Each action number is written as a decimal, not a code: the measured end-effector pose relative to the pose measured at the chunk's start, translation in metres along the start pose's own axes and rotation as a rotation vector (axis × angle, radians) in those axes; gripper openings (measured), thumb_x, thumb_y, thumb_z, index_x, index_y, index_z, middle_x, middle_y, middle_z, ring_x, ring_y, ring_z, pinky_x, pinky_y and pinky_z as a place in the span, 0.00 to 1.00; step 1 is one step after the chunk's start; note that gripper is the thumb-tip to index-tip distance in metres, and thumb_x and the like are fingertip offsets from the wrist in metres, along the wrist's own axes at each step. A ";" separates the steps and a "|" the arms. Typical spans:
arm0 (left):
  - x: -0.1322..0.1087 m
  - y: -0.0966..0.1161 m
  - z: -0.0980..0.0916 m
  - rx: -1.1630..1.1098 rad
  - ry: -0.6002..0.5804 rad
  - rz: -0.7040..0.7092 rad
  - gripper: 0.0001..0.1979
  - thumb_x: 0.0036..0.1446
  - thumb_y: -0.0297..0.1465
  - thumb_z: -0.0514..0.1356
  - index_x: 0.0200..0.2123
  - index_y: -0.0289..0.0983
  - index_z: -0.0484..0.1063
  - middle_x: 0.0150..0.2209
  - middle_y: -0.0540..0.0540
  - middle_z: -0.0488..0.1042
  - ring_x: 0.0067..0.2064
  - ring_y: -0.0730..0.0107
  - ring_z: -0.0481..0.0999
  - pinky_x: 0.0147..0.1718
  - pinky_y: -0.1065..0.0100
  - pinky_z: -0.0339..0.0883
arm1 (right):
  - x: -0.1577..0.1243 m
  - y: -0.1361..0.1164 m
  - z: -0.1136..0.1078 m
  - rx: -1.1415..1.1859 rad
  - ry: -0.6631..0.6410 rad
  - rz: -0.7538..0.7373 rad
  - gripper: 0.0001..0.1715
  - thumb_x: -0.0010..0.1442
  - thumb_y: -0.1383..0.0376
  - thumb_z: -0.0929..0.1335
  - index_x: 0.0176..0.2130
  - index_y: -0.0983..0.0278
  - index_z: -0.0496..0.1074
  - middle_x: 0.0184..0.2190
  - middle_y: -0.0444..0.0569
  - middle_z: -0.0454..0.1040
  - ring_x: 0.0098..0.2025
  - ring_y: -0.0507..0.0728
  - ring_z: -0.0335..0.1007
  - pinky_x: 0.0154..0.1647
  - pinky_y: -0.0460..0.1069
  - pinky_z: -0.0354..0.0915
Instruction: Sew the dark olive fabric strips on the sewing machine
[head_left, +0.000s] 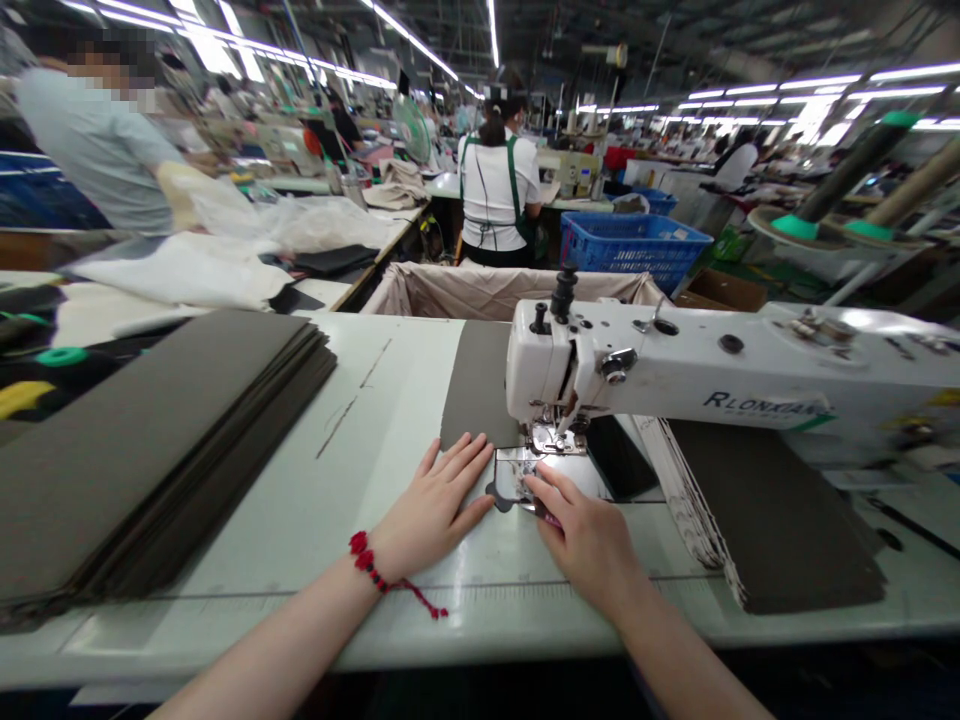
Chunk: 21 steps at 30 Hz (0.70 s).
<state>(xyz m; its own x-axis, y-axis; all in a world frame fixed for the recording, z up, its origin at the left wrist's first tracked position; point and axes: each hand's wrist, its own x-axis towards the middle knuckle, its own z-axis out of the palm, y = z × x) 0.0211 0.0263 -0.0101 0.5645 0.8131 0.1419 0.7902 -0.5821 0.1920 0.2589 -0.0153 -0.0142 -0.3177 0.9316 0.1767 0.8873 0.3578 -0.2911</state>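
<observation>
**Left hand (427,505) flat, right hand (596,540) bent at white sewing machine (675,355)**

The left hand's open fingers overlap the lower edge of a flat grey-brown fabric panel (480,385), centre of the frame, on the pale-green tabletop (397,400). The right hand's fingers curve over a shiny metal plate (579,478); whether they grip anything cannot be told.

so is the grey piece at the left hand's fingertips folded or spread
Spread flat where visible: the grey piece lies smooth on the table, no fold showing, left hand at its edge. The sewing machine hides some.
</observation>
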 end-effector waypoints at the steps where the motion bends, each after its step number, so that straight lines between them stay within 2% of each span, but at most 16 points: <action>1: 0.000 0.000 0.000 0.000 0.002 0.000 0.31 0.67 0.45 0.47 0.69 0.44 0.44 0.69 0.45 0.48 0.69 0.57 0.47 0.66 0.48 0.40 | 0.000 0.000 0.000 -0.002 -0.001 0.001 0.28 0.61 0.67 0.64 0.60 0.51 0.64 0.64 0.41 0.61 0.46 0.57 0.74 0.43 0.52 0.70; 13: -0.001 -0.001 0.001 -0.002 0.012 -0.001 0.31 0.67 0.46 0.47 0.69 0.44 0.45 0.69 0.45 0.48 0.69 0.58 0.46 0.66 0.50 0.40 | 0.000 0.000 -0.001 -0.015 -0.012 0.006 0.29 0.61 0.67 0.64 0.60 0.51 0.63 0.64 0.40 0.60 0.45 0.57 0.74 0.43 0.52 0.70; 21: 0.000 -0.001 0.001 -0.013 0.006 0.005 0.31 0.67 0.46 0.47 0.69 0.44 0.45 0.69 0.44 0.48 0.69 0.57 0.47 0.66 0.49 0.40 | 0.001 -0.001 -0.001 -0.010 -0.006 0.003 0.28 0.61 0.67 0.64 0.60 0.52 0.64 0.64 0.44 0.61 0.47 0.57 0.73 0.44 0.51 0.70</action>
<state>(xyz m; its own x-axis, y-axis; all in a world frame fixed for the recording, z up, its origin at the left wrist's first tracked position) 0.0205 0.0263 -0.0110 0.5668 0.8103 0.1490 0.7843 -0.5860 0.2036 0.2586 -0.0149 -0.0128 -0.3168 0.9330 0.1704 0.8914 0.3543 -0.2825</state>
